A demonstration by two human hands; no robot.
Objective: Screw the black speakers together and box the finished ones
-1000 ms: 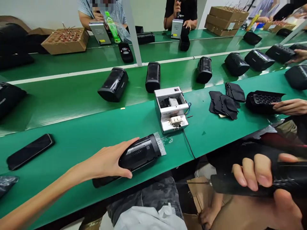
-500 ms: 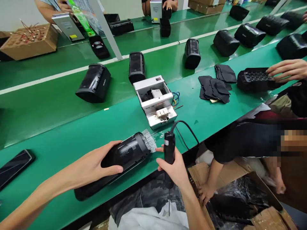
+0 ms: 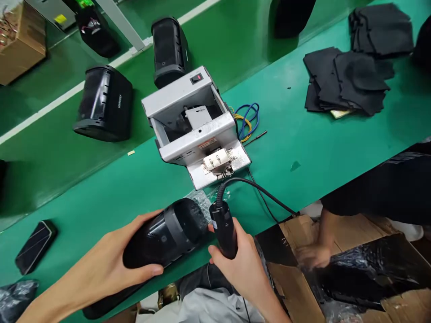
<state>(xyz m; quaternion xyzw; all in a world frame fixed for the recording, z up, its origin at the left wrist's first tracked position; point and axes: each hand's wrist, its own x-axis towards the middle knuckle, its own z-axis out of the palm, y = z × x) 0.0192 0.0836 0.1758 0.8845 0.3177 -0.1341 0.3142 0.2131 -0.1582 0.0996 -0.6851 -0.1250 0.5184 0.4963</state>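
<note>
Speaker (image 3: 161, 235) lies by the near edge of the bench (image 3: 101, 197), held by the left hand (image 3: 129, 258), thumb and fingers spread wide around it. Work on it looks unfinished: the screwdriver (image 3: 224, 229), wrapped in the curled fingers of the right hand (image 3: 240, 262), stands cord end up just beside it, not set to it. How much is already done cannot be told. Past the bench's far edge, an upright one (image 3: 104, 103) looks fully closed. The held speaker is black and glossy, with a band near its dark end, toward the clear film (image 3: 201, 200).
</note>
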